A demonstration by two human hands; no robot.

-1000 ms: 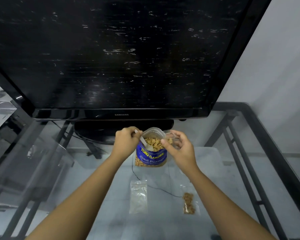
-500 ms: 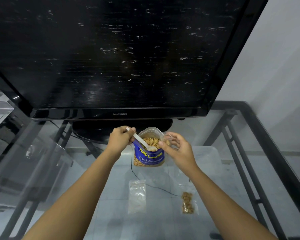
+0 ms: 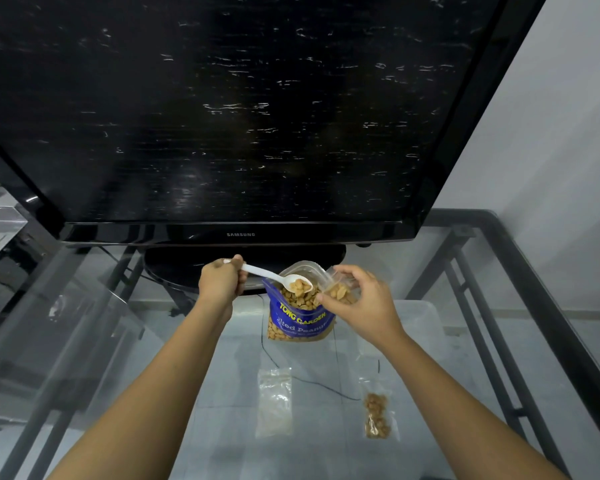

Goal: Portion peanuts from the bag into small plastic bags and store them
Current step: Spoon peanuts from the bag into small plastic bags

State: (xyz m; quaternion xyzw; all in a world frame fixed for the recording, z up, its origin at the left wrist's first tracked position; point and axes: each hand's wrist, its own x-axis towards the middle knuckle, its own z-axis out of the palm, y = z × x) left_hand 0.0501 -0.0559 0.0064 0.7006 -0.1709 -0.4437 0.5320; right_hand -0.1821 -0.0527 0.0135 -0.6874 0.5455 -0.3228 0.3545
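Observation:
A blue peanut bag (image 3: 300, 320) stands open on the glass table (image 3: 465, 341), full of peanuts. My left hand (image 3: 222, 282) grips the handle of a white plastic spoon (image 3: 272, 276), whose bowl holds a few peanuts above the bag's mouth. My right hand (image 3: 359, 301) pinches a small clear plastic bag (image 3: 340, 291) with some peanuts in it, right beside the spoon's tip. An empty small bag (image 3: 274, 403) lies flat nearer to me. A small bag with peanuts (image 3: 376, 414) lies to its right.
A large black television (image 3: 222, 116) on its stand (image 3: 246, 261) rises just behind the peanut bag. A thin black cable (image 3: 312, 382) runs under the glass. The table's metal frame (image 3: 548, 289) borders the right side, with a white wall beyond.
My left hand pulled back to the left and lifted the spoon out of the peanut bag, loaded with peanuts. My right hand kept the small bag by the bag's rim.

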